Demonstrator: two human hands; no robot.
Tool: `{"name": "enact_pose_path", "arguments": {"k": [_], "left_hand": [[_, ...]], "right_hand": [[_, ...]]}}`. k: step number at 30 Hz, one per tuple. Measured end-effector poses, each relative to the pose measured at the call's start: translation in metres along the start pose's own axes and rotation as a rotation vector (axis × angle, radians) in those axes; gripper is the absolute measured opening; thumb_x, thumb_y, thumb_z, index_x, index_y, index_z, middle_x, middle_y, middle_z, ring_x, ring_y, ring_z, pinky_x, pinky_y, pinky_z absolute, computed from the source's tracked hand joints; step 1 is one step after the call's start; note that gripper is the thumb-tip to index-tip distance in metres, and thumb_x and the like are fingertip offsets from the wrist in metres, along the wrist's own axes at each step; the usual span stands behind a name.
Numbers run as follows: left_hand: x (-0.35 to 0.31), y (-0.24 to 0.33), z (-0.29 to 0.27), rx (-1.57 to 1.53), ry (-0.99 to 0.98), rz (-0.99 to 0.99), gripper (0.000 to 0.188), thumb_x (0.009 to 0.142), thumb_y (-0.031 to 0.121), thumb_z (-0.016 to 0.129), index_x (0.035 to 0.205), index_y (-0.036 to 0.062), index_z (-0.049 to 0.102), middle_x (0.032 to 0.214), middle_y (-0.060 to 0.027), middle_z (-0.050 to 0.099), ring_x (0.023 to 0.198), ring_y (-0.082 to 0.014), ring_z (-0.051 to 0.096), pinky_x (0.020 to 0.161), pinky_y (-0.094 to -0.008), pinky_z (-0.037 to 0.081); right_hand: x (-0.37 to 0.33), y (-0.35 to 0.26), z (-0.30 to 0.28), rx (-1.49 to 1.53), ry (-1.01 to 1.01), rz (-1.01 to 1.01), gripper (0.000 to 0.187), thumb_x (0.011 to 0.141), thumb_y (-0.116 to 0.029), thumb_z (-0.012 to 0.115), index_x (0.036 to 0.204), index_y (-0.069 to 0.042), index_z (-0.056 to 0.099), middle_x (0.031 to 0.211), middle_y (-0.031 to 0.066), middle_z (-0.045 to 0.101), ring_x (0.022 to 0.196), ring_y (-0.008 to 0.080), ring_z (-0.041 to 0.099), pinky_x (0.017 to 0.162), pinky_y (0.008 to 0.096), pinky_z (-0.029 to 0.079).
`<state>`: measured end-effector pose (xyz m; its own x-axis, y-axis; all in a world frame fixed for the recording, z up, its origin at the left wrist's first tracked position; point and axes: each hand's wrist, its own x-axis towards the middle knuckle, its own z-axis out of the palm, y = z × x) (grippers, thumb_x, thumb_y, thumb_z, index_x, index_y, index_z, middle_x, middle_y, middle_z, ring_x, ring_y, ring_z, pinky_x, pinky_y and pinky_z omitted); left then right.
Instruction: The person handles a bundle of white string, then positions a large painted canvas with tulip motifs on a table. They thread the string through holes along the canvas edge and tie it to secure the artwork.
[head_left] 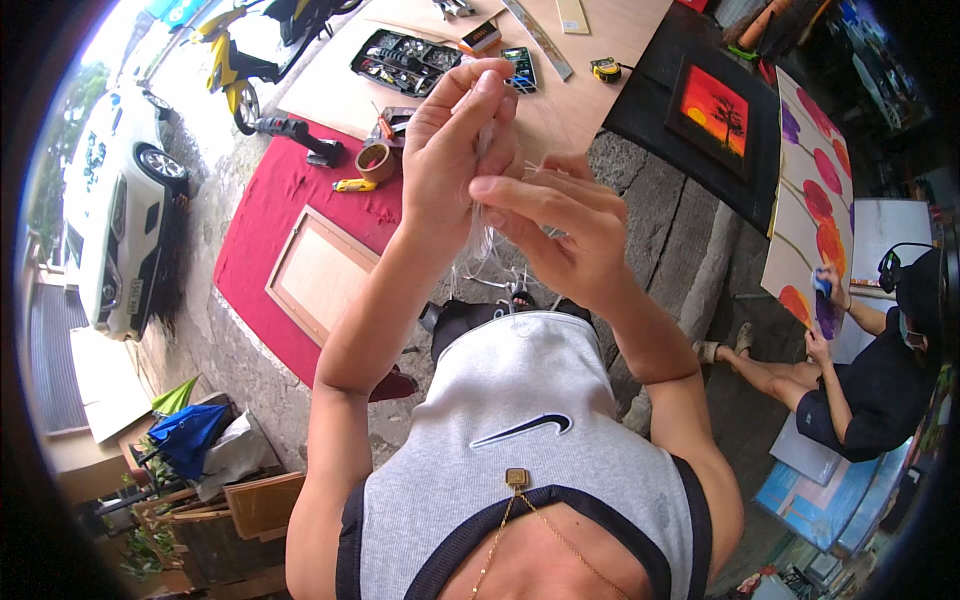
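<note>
Both hands are raised at chest height, pinching a thin, clear, tangled plastic line [490, 235]. The left hand [450, 140] clenches its upper part; the right hand [555, 235] pinches it lower down. It looks light, limp, slippery — best gripped firmly between fingertips.

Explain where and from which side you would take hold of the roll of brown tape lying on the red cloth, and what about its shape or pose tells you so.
The roll of brown tape lies on the red cloth with its open core showing. Probably best to come from above, one finger inside the core and the thumb on the outer wall, pinching the ring. The yellow utility knife lies close beside it, so approach from the side away from the knife.
</note>
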<state>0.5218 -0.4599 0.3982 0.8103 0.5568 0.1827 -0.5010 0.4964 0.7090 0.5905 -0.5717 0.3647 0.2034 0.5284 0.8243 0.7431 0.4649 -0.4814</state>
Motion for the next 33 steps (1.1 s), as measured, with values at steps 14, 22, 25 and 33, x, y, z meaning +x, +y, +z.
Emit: {"name": "enact_pose_path", "arguments": {"k": [14, 22, 25, 33], "left_hand": [[0.013, -0.018, -0.001, 0.472, 0.153, 0.595, 0.012, 0.093, 0.009, 0.052, 0.101, 0.0001, 0.054, 0.059, 0.0029, 0.046, 0.041, 0.0003, 0.036, 0.035, -0.0170, 0.027], [0.017, -0.015, -0.009, 0.531, 0.130, 0.540, 0.016, 0.095, 0.011, 0.049, 0.103, -0.0020, 0.054, 0.057, 0.0038, 0.045, 0.041, 0.0005, 0.034, 0.036, -0.0168, 0.026], [0.017, -0.010, -0.014, 0.479, 0.087, 0.469, 0.017, 0.095, 0.011, 0.048, 0.104, -0.0027, 0.054, 0.056, 0.0031, 0.045, 0.041, -0.0006, 0.033, 0.037, -0.0175, 0.026], [0.020, -0.002, -0.020, 0.203, 0.063, 0.274, 0.021, 0.098, 0.015, 0.042, 0.109, 0.0003, 0.053, 0.067, -0.0022, 0.050, 0.040, -0.0038, 0.035, 0.035, -0.0193, 0.029]], "right_hand": [[-0.001, 0.008, 0.011, 0.119, 0.108, 0.246, 0.014, 0.077, -0.010, 0.068, 0.090, -0.006, 0.066, 0.083, 0.0078, 0.065, 0.075, 0.0185, 0.061, 0.081, 0.0359, 0.042], [-0.001, 0.012, 0.009, 0.400, 0.002, -0.001, 0.009, 0.076, -0.012, 0.067, 0.078, -0.004, 0.062, 0.087, 0.0083, 0.059, 0.078, 0.0191, 0.054, 0.073, 0.0314, 0.042], [-0.009, 0.021, 0.010, 0.428, -0.190, 0.048, 0.010, 0.074, -0.012, 0.067, 0.075, -0.006, 0.059, 0.082, 0.0059, 0.059, 0.076, 0.0181, 0.053, 0.072, 0.0311, 0.040], [-0.014, -0.012, 0.020, 0.016, -0.370, -0.142, 0.008, 0.079, -0.014, 0.064, 0.076, -0.006, 0.062, 0.071, 0.0091, 0.058, 0.074, 0.0238, 0.058, 0.084, 0.0380, 0.043]]}}
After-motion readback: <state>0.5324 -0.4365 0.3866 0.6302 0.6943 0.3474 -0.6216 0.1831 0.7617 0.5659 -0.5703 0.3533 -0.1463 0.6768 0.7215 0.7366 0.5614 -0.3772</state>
